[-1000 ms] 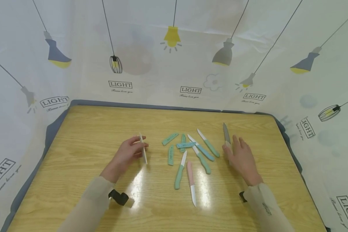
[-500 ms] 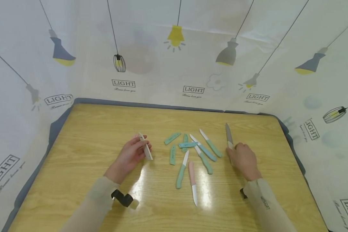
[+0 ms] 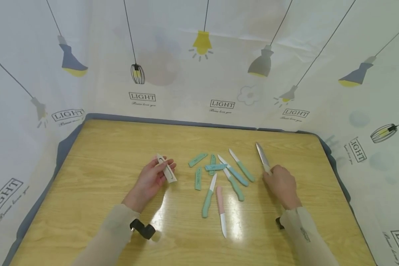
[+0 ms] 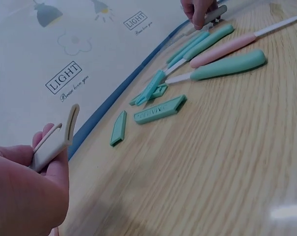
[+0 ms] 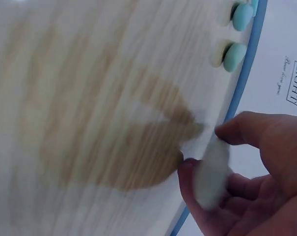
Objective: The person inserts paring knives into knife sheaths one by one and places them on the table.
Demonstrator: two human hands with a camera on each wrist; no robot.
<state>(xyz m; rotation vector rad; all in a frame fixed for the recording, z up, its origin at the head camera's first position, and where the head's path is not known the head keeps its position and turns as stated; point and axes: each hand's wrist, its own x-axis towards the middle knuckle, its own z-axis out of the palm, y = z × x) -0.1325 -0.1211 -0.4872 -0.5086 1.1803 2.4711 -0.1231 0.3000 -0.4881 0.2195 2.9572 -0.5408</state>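
Hands set well apart over the bench, both occupied. Left hand: thumb and fingers pinch a cream sheath, clear of the bench and tilted, far end leaning left. Right hand: fingers curled round the handle of a cream-handled knife, blade pointing away from the person and slightly left; blade clearance cannot be read.

Loose pieces lie between sheath and knife, across the direct line in the head view. Nearest the left hand are three green sheaths and one blue sheath, the blue lying across a green; its contact with the adjacent blades is unclear. Then three green-handled knives, a blue-handled knife and a pink-handled knife, only the pink one's blade facing the person.

Held sheath: flat, pale, narrow slit at one end. Held knife: grey pointed blade, longer than the loose ones; handle blurred in the right wrist view.
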